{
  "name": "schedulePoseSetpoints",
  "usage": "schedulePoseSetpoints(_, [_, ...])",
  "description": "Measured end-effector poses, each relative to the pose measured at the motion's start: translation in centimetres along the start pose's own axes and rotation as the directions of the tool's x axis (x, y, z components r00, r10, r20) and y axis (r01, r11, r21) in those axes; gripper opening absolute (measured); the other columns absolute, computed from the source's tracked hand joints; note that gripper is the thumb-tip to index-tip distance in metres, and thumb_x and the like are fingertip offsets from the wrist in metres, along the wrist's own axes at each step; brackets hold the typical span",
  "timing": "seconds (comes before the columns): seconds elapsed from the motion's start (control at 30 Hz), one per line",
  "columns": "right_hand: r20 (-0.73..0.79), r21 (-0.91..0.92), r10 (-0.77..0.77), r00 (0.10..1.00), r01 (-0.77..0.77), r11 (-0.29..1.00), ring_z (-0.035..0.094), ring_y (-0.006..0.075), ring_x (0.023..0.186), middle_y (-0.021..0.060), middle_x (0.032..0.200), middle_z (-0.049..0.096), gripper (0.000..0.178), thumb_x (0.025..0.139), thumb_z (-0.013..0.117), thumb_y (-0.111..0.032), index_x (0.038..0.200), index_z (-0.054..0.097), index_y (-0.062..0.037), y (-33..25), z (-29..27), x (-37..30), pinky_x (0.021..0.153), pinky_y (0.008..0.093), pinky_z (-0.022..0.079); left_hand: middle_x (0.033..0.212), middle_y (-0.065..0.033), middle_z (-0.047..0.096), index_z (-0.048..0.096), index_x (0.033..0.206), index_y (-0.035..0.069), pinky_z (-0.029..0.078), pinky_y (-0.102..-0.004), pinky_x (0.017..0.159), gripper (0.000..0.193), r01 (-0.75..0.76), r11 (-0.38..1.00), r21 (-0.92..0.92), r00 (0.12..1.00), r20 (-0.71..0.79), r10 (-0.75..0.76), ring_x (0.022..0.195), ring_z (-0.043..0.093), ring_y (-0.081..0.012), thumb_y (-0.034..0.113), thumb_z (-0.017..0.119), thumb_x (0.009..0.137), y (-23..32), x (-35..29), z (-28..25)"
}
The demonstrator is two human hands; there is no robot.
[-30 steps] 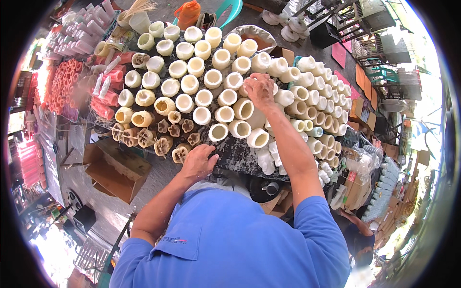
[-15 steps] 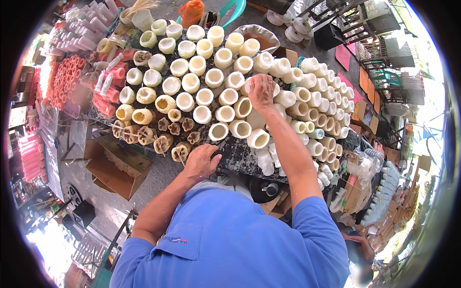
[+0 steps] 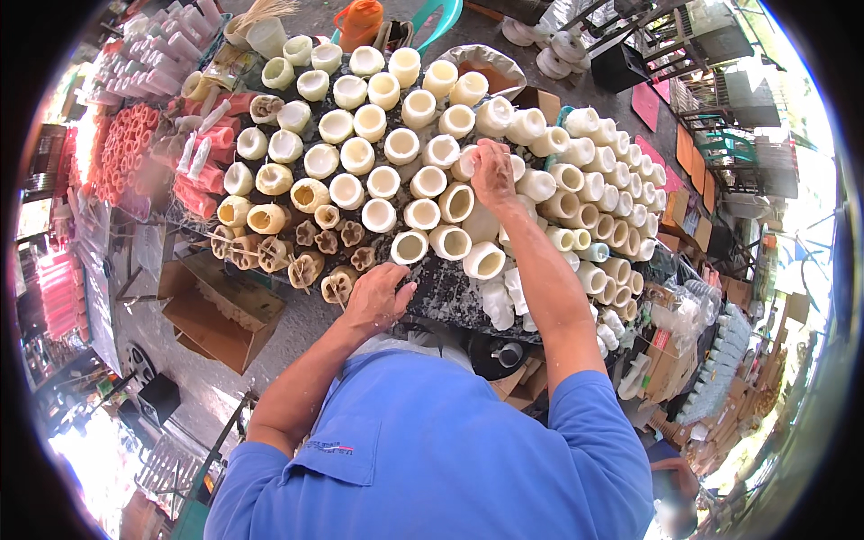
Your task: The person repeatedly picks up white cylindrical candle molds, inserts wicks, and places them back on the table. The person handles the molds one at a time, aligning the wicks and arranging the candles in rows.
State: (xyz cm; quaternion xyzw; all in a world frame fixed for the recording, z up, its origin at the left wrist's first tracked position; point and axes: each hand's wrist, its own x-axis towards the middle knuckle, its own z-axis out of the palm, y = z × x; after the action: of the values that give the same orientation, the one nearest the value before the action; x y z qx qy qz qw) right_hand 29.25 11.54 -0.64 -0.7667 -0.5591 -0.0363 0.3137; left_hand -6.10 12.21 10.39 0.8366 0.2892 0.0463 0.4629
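Rows of cream-white, hollow cup-shaped pieces, waxy in look, cover a dark, spattered table (image 3: 441, 292). My right hand (image 3: 494, 175) reaches into the middle rows, its fingers bent down around one cream cup (image 3: 465, 163); its fingertips are partly hidden. Close beside that hand stand a taller cup (image 3: 456, 202) and another cup (image 3: 536, 186). At the table's near edge rests my left hand (image 3: 376, 297), empty, thumb apart from lightly bent fingers. Just left of it lie brownish, flower-shaped hollow pieces (image 3: 338, 284), and beyond it a white-rimmed cup (image 3: 409, 247).
Pink tubular pieces (image 3: 131, 148) crowd the far left. An open cardboard box (image 3: 220, 310) sits on the floor at left. White lumpy pieces (image 3: 497, 304) lie by the near edge, and stacked cups (image 3: 594, 184) fill the right. Another person (image 3: 675, 486) is at lower right.
My right hand has shifted slightly right, showing more of the cup beneath its fingers. My left hand has edged a little up the table edge. The person at lower right has moved.
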Motion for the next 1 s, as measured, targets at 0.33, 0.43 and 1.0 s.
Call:
schedulePoseSetpoints(0.33, [0.053,0.013,0.063,0.997,-0.064,0.998,0.062,0.0421,0.107,0.0195,0.112,0.068,0.021,0.083,0.068,0.005,0.103,0.063,-0.0007,-0.3,-0.8,0.6,0.095,0.0512,0.050,0.108,-0.0192,0.072,0.072,0.114,-0.001,0.057,-0.0471,0.090,0.030,0.015,1.000,-0.009,1.000,-0.012,-0.015,0.101,0.070,-0.0397,0.023,0.074,0.096,-0.4,0.0,-0.4])
schedulePoseSetpoints(0.43, [0.060,-0.041,0.101,0.993,-0.099,0.994,0.063,0.0397,0.109,0.0173,0.113,0.069,0.023,0.084,0.072,0.000,0.106,0.065,-0.0032,-2.7,-2.3,1.0,0.095,0.0504,0.049,0.109,-0.0196,0.072,0.072,0.114,-0.002,0.057,-0.0470,0.090,0.031,0.029,1.000,0.001,0.999,-0.036,-0.029,0.101,0.071,-0.0401,0.023,0.075,0.096,-0.6,-0.2,-0.6])
schedulePoseSetpoints(1.0, [0.067,-0.183,0.039,0.997,-0.026,0.983,0.069,0.0310,0.097,0.0096,0.090,0.073,0.006,0.087,0.077,-0.014,0.089,0.074,-0.0104,-11.3,2.5,-1.0,0.088,0.0491,0.042,0.107,-0.0194,0.071,0.071,0.114,-0.001,0.056,-0.0475,0.089,0.029,0.062,0.998,-0.016,0.997,-0.035,-0.063,0.100,0.070,-0.0401,0.022,0.075,0.095,-1.4,-1.0,-2.2])
